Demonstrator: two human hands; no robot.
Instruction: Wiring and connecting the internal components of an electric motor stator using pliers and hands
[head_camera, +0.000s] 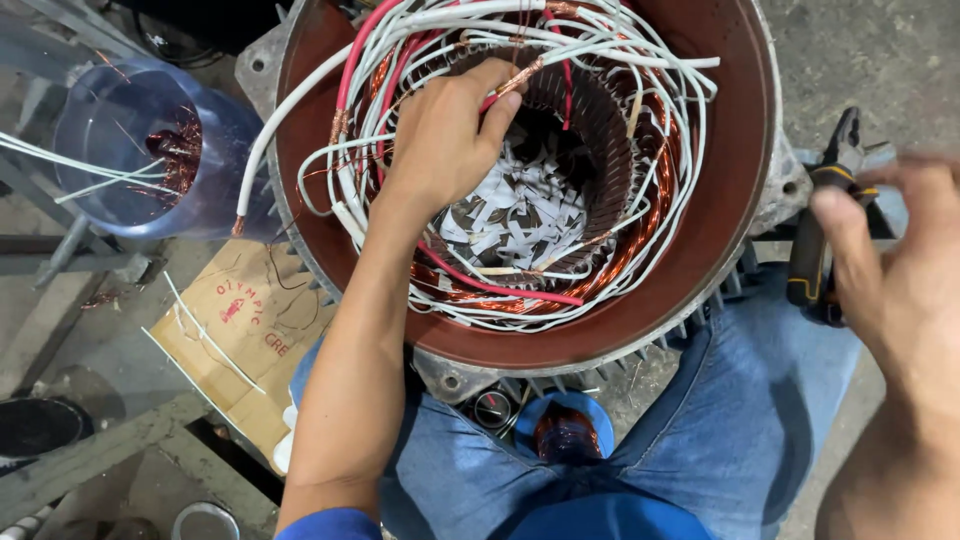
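Note:
A large round motor housing (735, 170) with a red-brown inside sits between my knees. Copper windings (650, 215) ring its core, with white and red sleeved wires (560, 40) looped over them and white paper strips (515, 215) in the middle. My left hand (445, 135) reaches into the housing and pinches a copper-tipped wire end (520, 78) between thumb and fingers. My right hand (890, 270), blurred, is at the right outside the housing, closed around black-and-yellow pliers (822, 225).
A clear blue-tinted plastic jar (150, 150) with copper scraps stands at the left. A cardboard piece (235, 335) lies on the concrete floor beside grey metal bars (80, 460). A small blue-rimmed container (565, 430) sits between my legs in jeans.

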